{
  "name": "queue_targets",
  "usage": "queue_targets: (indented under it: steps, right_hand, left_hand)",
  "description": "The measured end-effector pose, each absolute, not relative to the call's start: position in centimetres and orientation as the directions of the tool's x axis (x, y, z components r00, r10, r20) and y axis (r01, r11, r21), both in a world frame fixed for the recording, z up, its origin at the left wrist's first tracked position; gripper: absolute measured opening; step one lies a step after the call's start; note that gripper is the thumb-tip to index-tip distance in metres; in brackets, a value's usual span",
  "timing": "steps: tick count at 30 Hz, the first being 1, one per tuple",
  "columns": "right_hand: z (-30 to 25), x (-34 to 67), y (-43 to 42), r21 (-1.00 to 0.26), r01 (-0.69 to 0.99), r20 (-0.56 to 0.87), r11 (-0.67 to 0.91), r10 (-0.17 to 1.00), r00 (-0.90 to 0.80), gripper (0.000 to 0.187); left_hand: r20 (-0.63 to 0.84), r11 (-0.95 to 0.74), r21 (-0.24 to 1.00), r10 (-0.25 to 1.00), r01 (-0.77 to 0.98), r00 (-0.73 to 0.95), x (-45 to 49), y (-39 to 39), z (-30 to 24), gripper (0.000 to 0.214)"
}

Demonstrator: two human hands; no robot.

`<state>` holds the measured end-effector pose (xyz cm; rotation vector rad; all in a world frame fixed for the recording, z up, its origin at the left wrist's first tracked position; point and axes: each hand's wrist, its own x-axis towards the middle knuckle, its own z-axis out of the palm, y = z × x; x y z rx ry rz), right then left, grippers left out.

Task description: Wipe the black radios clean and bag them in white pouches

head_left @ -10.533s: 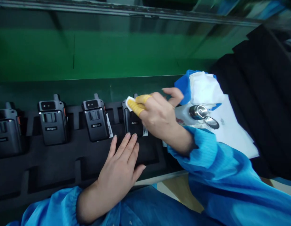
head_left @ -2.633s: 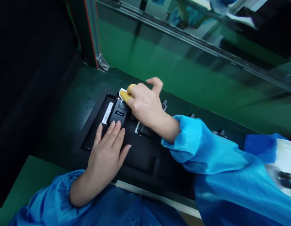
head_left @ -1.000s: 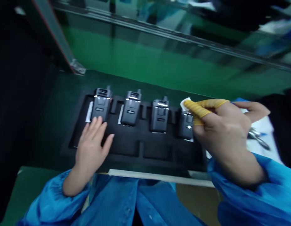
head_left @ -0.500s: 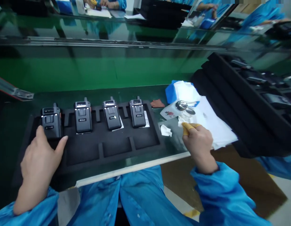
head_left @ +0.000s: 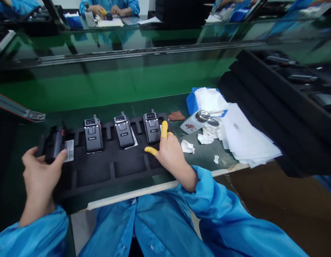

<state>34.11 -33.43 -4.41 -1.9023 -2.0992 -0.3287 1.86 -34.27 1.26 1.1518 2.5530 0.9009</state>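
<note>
A black foam tray (head_left: 101, 175) lies before me on the green bench. Three black Riton radios (head_left: 124, 130) stand in its back slots. My left hand (head_left: 39, 171) is closed on a fourth radio (head_left: 54, 142) at the tray's left end, tilted half out of its slot beside a white barcode label (head_left: 69, 150). My right hand (head_left: 168, 151), with yellow finger cots on thumb and forefinger, rests open on the tray's right end, right of the nearest radio (head_left: 151, 126). A crumpled white wipe (head_left: 187, 146) lies just right of that hand.
A metal-topped solvent dispenser (head_left: 199, 120), a blue pack of white wipes (head_left: 205, 99) and stacked white sheets (head_left: 248, 137) lie at right. Black foam trays holding radios (head_left: 283, 96) are stacked far right. Another person's hands (head_left: 106, 9) work across the green conveyor (head_left: 101, 82).
My left hand has closed on the leftmost radio and tipped it out of its slot. My right hand left the wipes and came to rest on the tray's right end.
</note>
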Motion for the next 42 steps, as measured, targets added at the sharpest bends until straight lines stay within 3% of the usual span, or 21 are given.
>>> queue_targets:
  steps: [2, 4, 6, 9, 12, 14, 16, 18, 22, 26, 31, 35, 37, 39, 42]
  right_hand:
    - [-4.3, 33.7, -33.0, -0.05, 0.998, 0.293, 0.049, 0.956, -0.032, 0.088]
    - [-3.9, 33.5, -32.7, -0.118, 0.993, 0.212, -0.004, 0.977, 0.029, 0.081]
    - [-3.5, 33.7, -32.5, -0.249, 0.966, 0.16, -0.062, 0.982, 0.104, 0.074]
    - [-2.8, 34.2, -32.1, -0.604, 0.779, 0.076, -0.169, 0.96, 0.268, 0.076]
    - [-2.2, 34.3, -31.2, -0.943, 0.225, -0.159, -0.245, 0.926, 0.341, 0.071]
    - [-1.7, 33.8, -30.4, -0.935, -0.193, -0.338, -0.296, 0.91, 0.24, 0.048]
    - [-1.1, 33.2, -29.7, -0.811, -0.45, -0.465, -0.375, 0.879, 0.104, 0.026]
    - [-0.5, 32.8, -29.2, -0.709, -0.565, -0.527, -0.423, 0.85, 0.025, 0.032]
    - [0.3, 33.1, -29.5, -0.694, -0.589, -0.55, -0.414, 0.833, 0.062, 0.042]
    - [0.1, 33.7, -30.5, -0.777, -0.431, -0.563, -0.458, 0.812, 0.154, 0.035]
    - [-0.5, 33.4, -31.1, -0.835, -0.284, -0.536, -0.472, 0.815, 0.221, 0.043]
    - [-1.0, 33.0, -31.1, -0.874, -0.182, -0.485, -0.45, 0.824, 0.293, 0.047]
    - [-1.2, 32.9, -31.3, -0.883, -0.162, -0.469, -0.44, 0.828, 0.306, 0.052]
    - [-1.3, 33.1, -31.7, -0.887, -0.122, -0.461, -0.445, 0.84, 0.287, 0.057]
    - [-0.9, 33.4, -32.3, -0.906, 0.116, -0.367, -0.408, 0.891, 0.265, 0.065]
  left_hand:
    - [-0.051, 0.429, 0.854, 0.632, 0.294, -0.773, 2.4, -33.8, 1.7, 0.036]
    - [-0.214, 0.249, 0.966, 0.638, -0.064, -0.74, 3.2, -33.2, 2.2, 0.007]
    - [-0.345, 0.154, 0.931, 0.669, -0.332, -0.658, 4.1, -32.4, 2.7, 0.016]
    - [-0.477, 0.158, 0.836, 0.683, -0.525, -0.554, 4.7, -31.6, 3.1, 0.03]
    - [-0.57, 0.192, 0.751, 0.67, -0.632, -0.475, 4.5, -31.4, 2.8, 0.04]
    - [-0.601, 0.179, 0.71, 0.658, -0.681, -0.454, 4.3, -31.4, 2.5, 0.049]
    - [-0.602, 0.142, 0.693, 0.653, -0.707, -0.46, 4.1, -31.4, 2.1, 0.054]
    - [-0.599, 0.114, 0.689, 0.645, -0.716, -0.474, 3.9, -31.5, 1.7, 0.056]
    - [-0.557, 0.098, 0.732, 0.655, -0.674, -0.511, 3.7, -32.0, 1.4, 0.058]
    - [-0.506, 0.164, 0.822, 0.649, -0.545, -0.567, 3.6, -32.9, 1.5, 0.051]
    - [-0.467, 0.251, 0.875, 0.666, -0.415, -0.582, 4.2, -34.1, 2.0, 0.031]
    - [-0.363, 0.256, 0.931, 0.72, -0.259, -0.592, 4.6, -35.5, 1.8, 0.059]
    - [-0.256, 0.235, 0.965, 0.755, -0.115, -0.604, 4.7, -36.2, 1.2, 0.064]
    - [-0.073, 0.193, 0.97, 0.811, 0.148, -0.58, 4.8, -36.7, 0.5, 0.067]
    - [0.175, 0.128, 0.754, 0.907, 0.645, -0.384, 5.8, -36.7, -0.1, 0.078]
